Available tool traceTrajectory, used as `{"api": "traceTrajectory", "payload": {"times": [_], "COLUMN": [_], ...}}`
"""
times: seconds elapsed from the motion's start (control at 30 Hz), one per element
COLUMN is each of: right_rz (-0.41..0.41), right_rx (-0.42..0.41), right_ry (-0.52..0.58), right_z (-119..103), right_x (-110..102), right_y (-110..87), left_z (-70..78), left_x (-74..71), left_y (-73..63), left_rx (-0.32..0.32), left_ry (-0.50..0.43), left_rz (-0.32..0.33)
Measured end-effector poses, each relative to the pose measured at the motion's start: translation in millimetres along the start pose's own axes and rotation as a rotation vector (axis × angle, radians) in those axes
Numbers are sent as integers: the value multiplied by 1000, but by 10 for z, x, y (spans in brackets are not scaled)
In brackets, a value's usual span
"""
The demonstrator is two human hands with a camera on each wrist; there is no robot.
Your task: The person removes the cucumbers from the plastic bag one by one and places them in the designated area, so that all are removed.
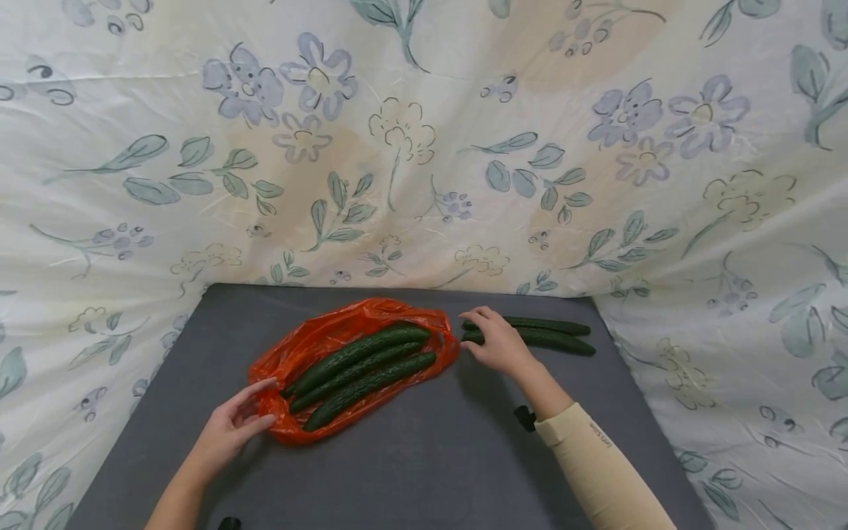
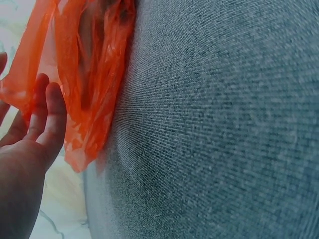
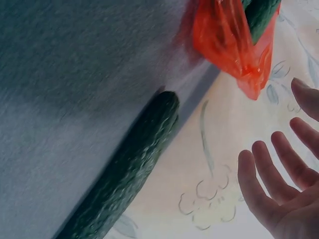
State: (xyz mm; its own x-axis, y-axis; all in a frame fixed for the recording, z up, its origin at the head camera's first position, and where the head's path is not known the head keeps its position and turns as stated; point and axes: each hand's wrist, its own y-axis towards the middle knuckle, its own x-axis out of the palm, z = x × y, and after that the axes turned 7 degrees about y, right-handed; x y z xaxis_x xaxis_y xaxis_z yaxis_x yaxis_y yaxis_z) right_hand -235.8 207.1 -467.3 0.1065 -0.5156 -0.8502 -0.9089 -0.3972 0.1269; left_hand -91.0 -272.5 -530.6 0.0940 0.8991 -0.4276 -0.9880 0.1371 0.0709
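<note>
A thin orange-red plastic bag [image 1: 311,331] lies spread on the table with three long dark green cucumbers [image 1: 371,386] on it. At the bag's left end is my left hand [image 1: 228,427], thumb and fingers apart. A loose flap of the plastic lies against its fingers in the left wrist view. Two more cucumbers [image 1: 556,340] lie side by side to the right of the bag. Over their left ends hovers my right hand [image 1: 497,342], fingers spread and bent. The right wrist view shows a gap between those fingers and the nearer cucumber [image 3: 134,159].
A grey cloth-covered table [image 1: 411,471] bears everything. Floral fabric [image 1: 397,221] hangs behind it and along both sides. The bag's right end [image 1: 450,342] comes close to the right hand's fingertips.
</note>
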Motion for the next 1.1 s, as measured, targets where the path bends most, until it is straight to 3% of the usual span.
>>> {"api": "traceTrajectory", "payload": {"times": [0.2,0.53,1.1], "right_rz": [-17,-34,-142], "right_rx": [-40,-144,-151], "right_ry": [26,45,52], "right_z": [-108,-350,-700], "right_x": [52,184,485], "right_y": [48,183,455], "left_z": [-5,-23,-42], "left_x": [10,6,12], "left_y": [9,16,-6], "left_rx": [39,12,36], "left_ry": [7,36,-9], "left_rz": [2,-5,-6]}}
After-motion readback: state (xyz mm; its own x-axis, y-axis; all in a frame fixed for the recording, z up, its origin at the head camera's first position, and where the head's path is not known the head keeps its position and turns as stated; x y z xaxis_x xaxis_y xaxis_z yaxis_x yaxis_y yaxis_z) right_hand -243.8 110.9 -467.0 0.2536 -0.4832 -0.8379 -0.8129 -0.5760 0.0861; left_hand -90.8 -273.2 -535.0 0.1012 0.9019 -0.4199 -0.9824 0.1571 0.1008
